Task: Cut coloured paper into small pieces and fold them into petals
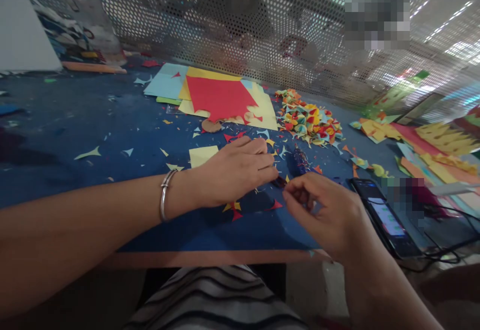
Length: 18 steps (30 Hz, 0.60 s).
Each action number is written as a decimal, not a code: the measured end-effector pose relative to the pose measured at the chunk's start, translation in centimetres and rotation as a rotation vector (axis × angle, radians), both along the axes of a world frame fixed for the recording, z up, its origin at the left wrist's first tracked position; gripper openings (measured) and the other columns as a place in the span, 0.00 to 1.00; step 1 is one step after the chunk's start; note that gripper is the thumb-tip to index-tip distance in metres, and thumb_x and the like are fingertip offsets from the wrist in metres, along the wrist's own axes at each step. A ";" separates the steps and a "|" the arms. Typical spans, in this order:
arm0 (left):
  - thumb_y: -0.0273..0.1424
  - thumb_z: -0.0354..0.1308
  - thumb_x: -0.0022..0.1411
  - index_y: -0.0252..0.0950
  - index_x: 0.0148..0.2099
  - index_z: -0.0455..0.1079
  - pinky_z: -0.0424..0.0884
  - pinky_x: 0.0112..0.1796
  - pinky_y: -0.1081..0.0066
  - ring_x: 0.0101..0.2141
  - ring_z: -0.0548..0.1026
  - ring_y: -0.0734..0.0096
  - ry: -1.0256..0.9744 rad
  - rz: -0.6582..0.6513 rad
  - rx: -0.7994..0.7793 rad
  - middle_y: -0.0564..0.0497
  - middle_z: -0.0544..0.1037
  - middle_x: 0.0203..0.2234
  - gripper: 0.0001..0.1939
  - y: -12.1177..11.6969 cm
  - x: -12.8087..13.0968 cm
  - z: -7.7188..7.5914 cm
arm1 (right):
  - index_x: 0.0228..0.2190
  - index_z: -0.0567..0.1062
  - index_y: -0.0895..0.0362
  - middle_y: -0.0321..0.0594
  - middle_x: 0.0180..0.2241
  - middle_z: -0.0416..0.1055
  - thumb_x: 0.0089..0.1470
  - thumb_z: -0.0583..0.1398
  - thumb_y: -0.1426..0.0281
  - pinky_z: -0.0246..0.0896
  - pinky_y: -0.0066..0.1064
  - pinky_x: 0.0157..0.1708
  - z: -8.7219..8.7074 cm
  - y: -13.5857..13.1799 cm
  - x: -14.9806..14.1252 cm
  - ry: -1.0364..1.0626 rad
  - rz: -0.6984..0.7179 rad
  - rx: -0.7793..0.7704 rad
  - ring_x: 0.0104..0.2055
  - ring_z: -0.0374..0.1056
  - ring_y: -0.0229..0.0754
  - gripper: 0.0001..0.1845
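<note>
My left hand (238,170), with a silver bangle at the wrist, is above the blue table, fingers bent and pressed together. A small dark thing (279,182) shows at its fingertips, too little of it to name. My right hand (324,202) is just to the right, thumb and forefinger closed; what they hold, if anything, is hidden. Yellow and red paper scraps (233,210) lie beneath my left hand. A pale yellow paper piece (202,155) lies partly behind that hand. Beyond it are a red sheet with a scalloped cut edge (221,95) and a round brown disc (211,126).
A heap of small colourful paper pieces (309,117) lies at the back right. A phone (384,215) with cables lies right of my right hand. More cut paper (442,140) covers the far right. A perforated metal screen (180,25) borders the blue table (75,125); a bottle (90,20) stands back left.
</note>
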<state>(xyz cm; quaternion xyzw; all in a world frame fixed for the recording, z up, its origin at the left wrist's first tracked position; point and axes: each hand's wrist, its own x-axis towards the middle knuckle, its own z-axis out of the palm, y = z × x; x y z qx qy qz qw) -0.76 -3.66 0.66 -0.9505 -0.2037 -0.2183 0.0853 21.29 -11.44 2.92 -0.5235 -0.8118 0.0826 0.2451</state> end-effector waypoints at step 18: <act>0.34 0.48 0.74 0.40 0.42 0.65 0.73 0.31 0.69 0.34 0.81 0.68 -1.259 0.189 -0.620 0.49 0.80 0.30 0.07 4.6 -2.8 -0.5 | 0.30 0.73 0.56 0.40 0.33 0.74 0.60 0.57 0.69 0.58 0.35 0.35 0.2 5.7 -1.2 -0.369 -0.099 -0.235 0.34 0.69 0.44 0.07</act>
